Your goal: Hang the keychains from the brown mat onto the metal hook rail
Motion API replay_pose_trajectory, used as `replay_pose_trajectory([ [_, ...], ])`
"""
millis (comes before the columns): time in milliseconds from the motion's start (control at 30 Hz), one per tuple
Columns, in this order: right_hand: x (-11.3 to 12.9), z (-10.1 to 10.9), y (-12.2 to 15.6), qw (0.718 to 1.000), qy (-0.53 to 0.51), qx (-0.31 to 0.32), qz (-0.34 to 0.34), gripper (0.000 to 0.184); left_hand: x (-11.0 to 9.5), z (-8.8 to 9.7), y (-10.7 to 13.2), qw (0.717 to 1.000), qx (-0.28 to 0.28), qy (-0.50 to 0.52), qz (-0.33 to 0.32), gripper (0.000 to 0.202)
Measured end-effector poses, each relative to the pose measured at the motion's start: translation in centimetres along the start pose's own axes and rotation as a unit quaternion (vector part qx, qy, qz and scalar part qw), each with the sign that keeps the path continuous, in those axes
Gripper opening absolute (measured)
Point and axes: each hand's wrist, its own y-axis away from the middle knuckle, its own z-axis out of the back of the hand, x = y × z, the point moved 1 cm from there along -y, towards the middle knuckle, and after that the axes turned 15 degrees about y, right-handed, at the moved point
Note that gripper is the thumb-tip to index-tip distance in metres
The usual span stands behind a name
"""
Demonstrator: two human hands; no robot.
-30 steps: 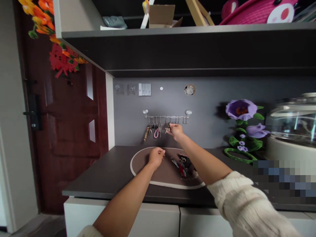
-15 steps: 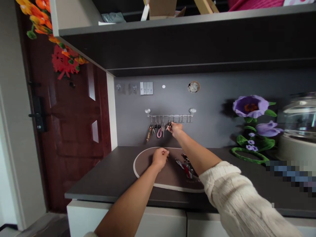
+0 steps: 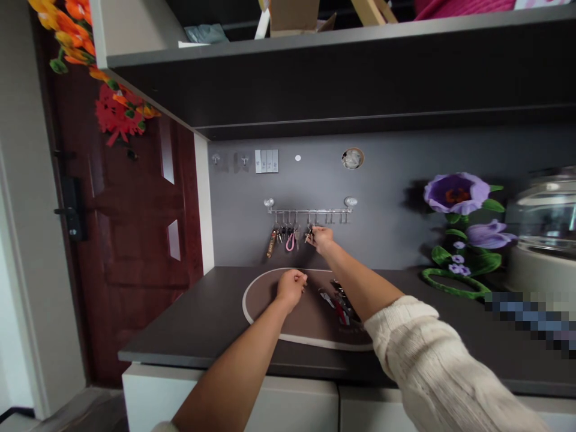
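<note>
A metal hook rail is fixed to the grey wall, with several bunches of keys on its left hooks. Among them hang a brown lettered tag and a pink loop strap. My right hand is at a middle hook, its fingers closed on a small bunch of keys whose ring is up at the hook. Lower down, my left hand hovers over a brown mat, fingers curled together; whatever they may hold is hidden. More keys, one with a red piece, lie on the mat, partly behind my right forearm.
The mat rests on a dark countertop. Purple felt flowers and a glass-topped appliance stand at the right. A dark shelf overhangs the wall. To the left is a red-brown door.
At the hook, the small bunch of keys has gone from slanted to hanging more downward. My right hand has dropped slightly; my left hand has hardly moved.
</note>
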Motion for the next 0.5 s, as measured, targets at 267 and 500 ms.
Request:
replay_pose_trajectory([
  [267, -0.5, 1.0, 0.3, 0.999, 0.021, 0.045, 0.02, 0.015, -0.1, -0.1, 0.1, 1.0, -0.001, 0.027, 0.001, 0.012],
  [500, -0.5, 2.5, 1.7, 0.995, 0.069, 0.071, 0.033, 0.012, -0.1, 0.0, 0.1, 0.999, 0.016, 0.03, -0.016, 0.008],
])
